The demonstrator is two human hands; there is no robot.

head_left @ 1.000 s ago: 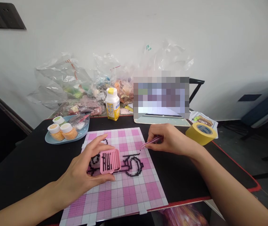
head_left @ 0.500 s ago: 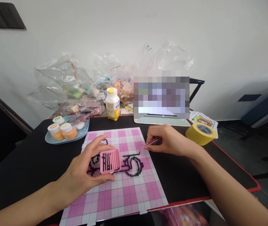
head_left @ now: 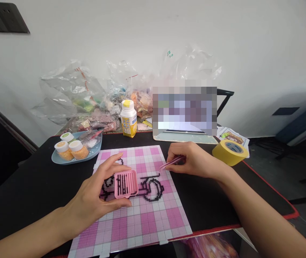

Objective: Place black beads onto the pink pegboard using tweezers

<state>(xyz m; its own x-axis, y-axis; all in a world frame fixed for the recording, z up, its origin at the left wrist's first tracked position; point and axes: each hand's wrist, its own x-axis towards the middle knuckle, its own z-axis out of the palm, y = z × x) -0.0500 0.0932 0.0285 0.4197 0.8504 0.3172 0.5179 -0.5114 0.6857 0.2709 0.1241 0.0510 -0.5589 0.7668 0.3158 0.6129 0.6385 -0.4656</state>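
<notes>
Between the thumb and fingers of my left hand (head_left: 96,193) is a small pink ridged tray (head_left: 132,182), with rows of black beads in its grooves. It is held over a pink-and-white checked pegboard (head_left: 153,222). My right hand (head_left: 187,159) pinches pink tweezers (head_left: 173,163) above the board's right side. Their tips are just above the end of a line of black beads (head_left: 149,177); whether a bead sits between them is too small to tell. A ring of black beads (head_left: 161,190) lies below that line. My left hand and the tray partly cover more black outlines.
A blue plate (head_left: 61,162) with three bead jars (head_left: 79,149) stands at the left. Behind the board are a yellow-and-white bottle (head_left: 129,120), bead-filled plastic bags (head_left: 88,100) and a blurred screen (head_left: 185,111). A yellow tape roll (head_left: 228,154) sits at the right.
The tweezers' tips have risen slightly away from the bead line's right end. My left hand and the tray stay in place.
</notes>
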